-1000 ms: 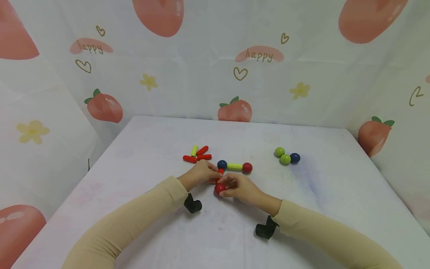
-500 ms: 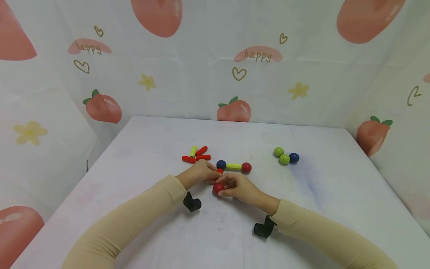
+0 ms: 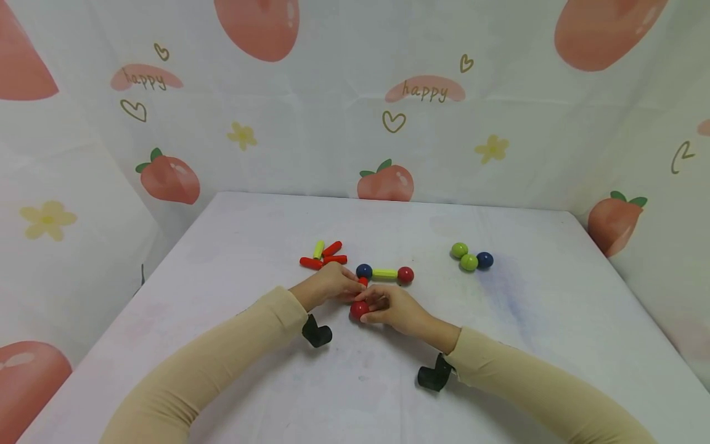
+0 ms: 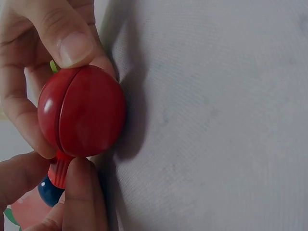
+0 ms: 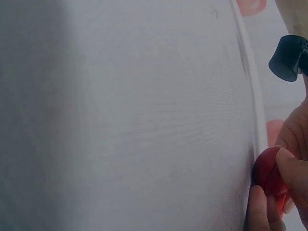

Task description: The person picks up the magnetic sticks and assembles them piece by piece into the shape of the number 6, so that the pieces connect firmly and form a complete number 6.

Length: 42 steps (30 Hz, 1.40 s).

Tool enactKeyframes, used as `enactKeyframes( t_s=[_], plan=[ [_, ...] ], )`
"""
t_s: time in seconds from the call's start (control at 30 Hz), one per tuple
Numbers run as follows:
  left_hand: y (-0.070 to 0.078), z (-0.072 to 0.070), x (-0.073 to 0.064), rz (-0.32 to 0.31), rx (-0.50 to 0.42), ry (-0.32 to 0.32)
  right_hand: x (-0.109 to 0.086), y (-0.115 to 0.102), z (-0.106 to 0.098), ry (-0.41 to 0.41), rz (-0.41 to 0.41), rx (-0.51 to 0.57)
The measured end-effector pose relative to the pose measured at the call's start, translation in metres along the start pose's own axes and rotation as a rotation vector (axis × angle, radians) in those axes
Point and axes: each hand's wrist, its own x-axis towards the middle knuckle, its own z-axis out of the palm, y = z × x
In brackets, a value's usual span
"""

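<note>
In the head view my left hand point(image 3: 330, 285) pinches a short red stick point(image 3: 363, 282), mostly hidden by fingers. My right hand point(image 3: 398, 310) grips a glossy red ball point(image 3: 359, 310) at the stick's near end. The left wrist view shows a groove round this ball point(image 4: 89, 113), with the ribbed red stick point(image 4: 58, 172) against it between the left fingertips. At the stick's far end is a dark blue ball point(image 3: 364, 271). From there a yellow-green stick point(image 3: 385, 274) runs right to a second red ball point(image 3: 405, 275).
Several loose sticks, red point(image 3: 332, 248) and yellow-green point(image 3: 318, 249), lie beyond the left hand. Two green balls point(image 3: 468, 262) and a blue ball point(image 3: 485, 260) sit at the back right of the white table point(image 3: 532, 296). A fruit-printed cloth point(image 3: 310, 111) hangs behind.
Both hands keep their hold on the red stick and the red ball. The whole head view has shifted slightly left; the pieces otherwise look the same.
</note>
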Motion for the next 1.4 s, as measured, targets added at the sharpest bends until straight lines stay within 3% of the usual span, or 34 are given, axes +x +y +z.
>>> enactKeyframes(
  t_s=[0.47, 0.73, 1.07, 1.23, 1.4],
  plan=[
    [0.001, 0.0, -0.001, 0.001, -0.005, -0.007, 0.0, -0.001, 0.0, 0.001, 0.016, -0.003],
    [-0.002, -0.005, -0.001, 0.001, -0.103, -0.05, 0.0, -0.002, -0.001, -0.005, 0.011, -0.008],
    [0.003, -0.041, -0.012, 0.047, -0.257, -0.046, 0.001, -0.001, -0.002, -0.018, 0.019, -0.004],
    [0.004, -0.064, -0.017, 0.1, -0.264, 0.034, 0.002, -0.001, -0.002, -0.019, 0.026, 0.001],
    [-0.003, -0.08, -0.015, 0.152, -0.249, 0.12, 0.002, 0.0, -0.001, -0.014, 0.041, 0.004]
  ],
)
